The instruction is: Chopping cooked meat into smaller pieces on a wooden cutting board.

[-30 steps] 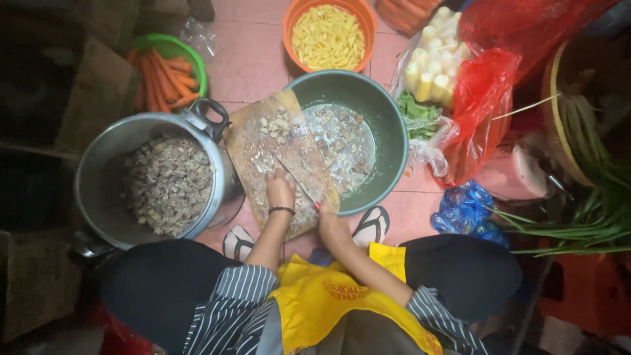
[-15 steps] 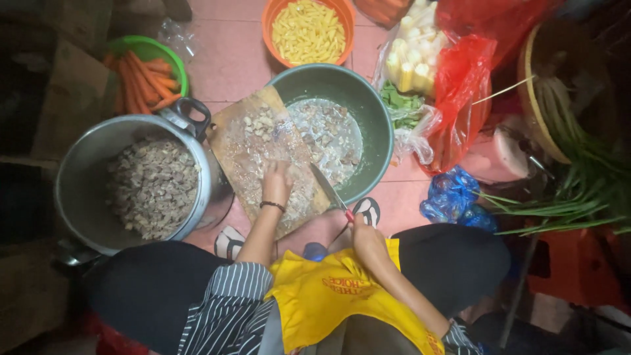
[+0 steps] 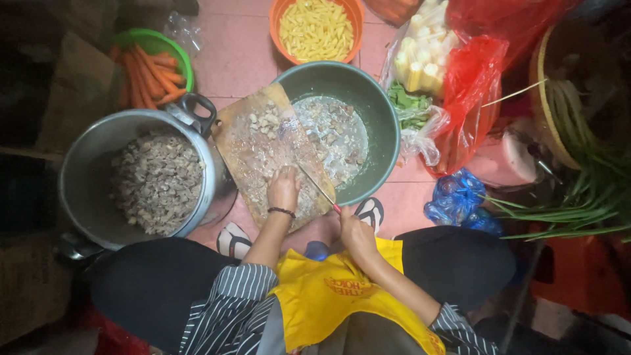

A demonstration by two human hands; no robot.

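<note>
Knife: the knife (image 3: 317,186) is thin and narrow-bladed with a small red end at the grip; it lies low over the near right corner of the cutting board.
Knife axis: long axis diagonal, tip up-left toward the left hand, handle down-right in the right hand.
Pot: a metal pot (image 3: 85,190) at the left, full of chopped grey pieces, with carrots (image 3: 148,75) in a green basket behind it.
Cutting board: the wooden cutting board (image 3: 253,154) rests tilted across the pot and the green basin (image 3: 374,125), chopped bits scattered on it.
Left hand: the left hand (image 3: 284,187) is curled, fingers pressed down on the food on the board.
Right hand: the right hand (image 3: 355,231) is closed round the knife handle.
Surroundings: pink tiled floor (image 3: 236,52); an orange bowl (image 3: 317,29) of yellow strips, red bags (image 3: 470,98) and green onions (image 3: 578,210) at the right.
</note>
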